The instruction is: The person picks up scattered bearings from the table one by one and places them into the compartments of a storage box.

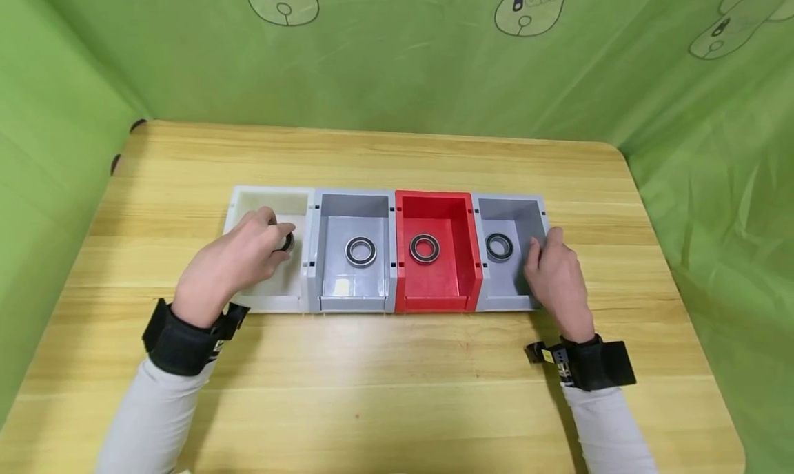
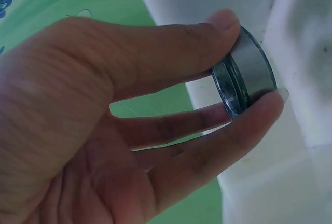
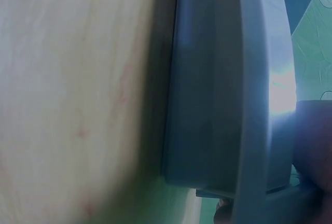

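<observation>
My left hand point(image 1: 232, 259) is over the white bin point(image 1: 273, 302) at the left end of the row. It pinches a ball bearing point(image 2: 255, 69), a steel ring with a dark face, between thumb and fingers; the fingers cover part of it in the head view. At the other end, my right hand point(image 1: 558, 281) grips the right side wall of a grey bin point(image 1: 505, 289), its thumb on the inner side. A second bearing point(image 1: 499, 246) lies flat in that bin, left of the thumb. The right wrist view shows the bin's front close up, with part of the hand at the edge.
Between the end bins stand another grey bin point(image 1: 353, 307) and a red bin point(image 1: 434, 304), side by side. One holds a flat bearing point(image 1: 360, 262), the other a similar bearing point(image 1: 424, 259). All sit on a wooden table point(image 1: 397, 391) with green curtains point(image 1: 397, 67) around it.
</observation>
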Available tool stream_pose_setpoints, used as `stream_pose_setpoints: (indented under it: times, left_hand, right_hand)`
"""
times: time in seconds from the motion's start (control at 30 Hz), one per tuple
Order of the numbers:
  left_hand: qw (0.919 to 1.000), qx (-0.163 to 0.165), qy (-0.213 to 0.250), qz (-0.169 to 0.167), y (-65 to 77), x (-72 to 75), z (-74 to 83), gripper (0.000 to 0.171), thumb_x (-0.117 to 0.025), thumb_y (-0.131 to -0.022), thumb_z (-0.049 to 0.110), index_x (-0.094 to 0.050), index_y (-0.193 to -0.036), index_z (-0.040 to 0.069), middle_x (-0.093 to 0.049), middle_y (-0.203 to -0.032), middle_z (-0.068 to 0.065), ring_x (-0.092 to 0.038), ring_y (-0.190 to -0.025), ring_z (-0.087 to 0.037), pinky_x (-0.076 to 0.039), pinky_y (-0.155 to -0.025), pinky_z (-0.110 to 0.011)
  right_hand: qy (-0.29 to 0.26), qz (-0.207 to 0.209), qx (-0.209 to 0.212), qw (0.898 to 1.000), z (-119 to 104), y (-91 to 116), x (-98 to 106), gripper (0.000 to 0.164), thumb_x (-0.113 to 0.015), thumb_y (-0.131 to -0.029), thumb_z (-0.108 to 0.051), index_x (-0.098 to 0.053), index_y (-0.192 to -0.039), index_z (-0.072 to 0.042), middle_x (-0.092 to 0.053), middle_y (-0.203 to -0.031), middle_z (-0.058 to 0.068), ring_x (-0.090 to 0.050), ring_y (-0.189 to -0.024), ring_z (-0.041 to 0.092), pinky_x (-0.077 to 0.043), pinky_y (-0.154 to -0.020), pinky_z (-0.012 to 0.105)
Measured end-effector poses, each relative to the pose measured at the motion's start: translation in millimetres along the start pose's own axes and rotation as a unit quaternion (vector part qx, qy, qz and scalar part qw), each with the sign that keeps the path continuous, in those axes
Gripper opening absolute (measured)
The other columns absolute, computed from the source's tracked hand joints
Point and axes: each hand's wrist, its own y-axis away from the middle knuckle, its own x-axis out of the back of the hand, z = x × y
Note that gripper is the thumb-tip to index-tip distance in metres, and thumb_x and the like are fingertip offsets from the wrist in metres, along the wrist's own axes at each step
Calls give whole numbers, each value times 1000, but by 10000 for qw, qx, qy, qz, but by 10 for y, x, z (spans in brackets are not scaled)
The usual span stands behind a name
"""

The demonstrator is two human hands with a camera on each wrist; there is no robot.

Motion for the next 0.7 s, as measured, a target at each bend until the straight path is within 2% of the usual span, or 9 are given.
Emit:
stream_pose_setpoints:
  times: [0.2, 0.43, 0.7]
  left_hand:
    - [9995, 56, 232, -189, -96, -115, -81, 17, -76, -85, 0, -71, -101, -6, -60, -83, -18, -54, -75, -27, -50, -66, -41]
    - [9960, 512, 326, -664, -120, -241, -154, 12, -71, -86, -2, -72, -98, -3, -62, -89, -19, -58, -79, -27, -54, -72, -43]
    - [9945, 670, 359, -716, -110, -280, -156, 14, -71, -88, 0, -72, -102, -2, -62, -91, -19, -58, -81, -27, -54, -74, -44]
  right_hand:
    - [10, 101, -12, 9999, -17, 26, -2, 27, -41, -107, -18, -42, -103, 8, -49, -67, 26, -58, -57, 44, -41, -45, 46]
    - [-39, 21, 66, 10000, -50, 11, 0, 28, -40, -108, -19, -42, -104, 9, -49, -67, 23, -57, -54, 38, -39, -44, 41]
    - [-43, 85, 174, 9998, -63, -3, 1, 26, -40, -107, -17, -41, -102, 8, -49, -66, 26, -58, -54, 41, -39, -43, 42]
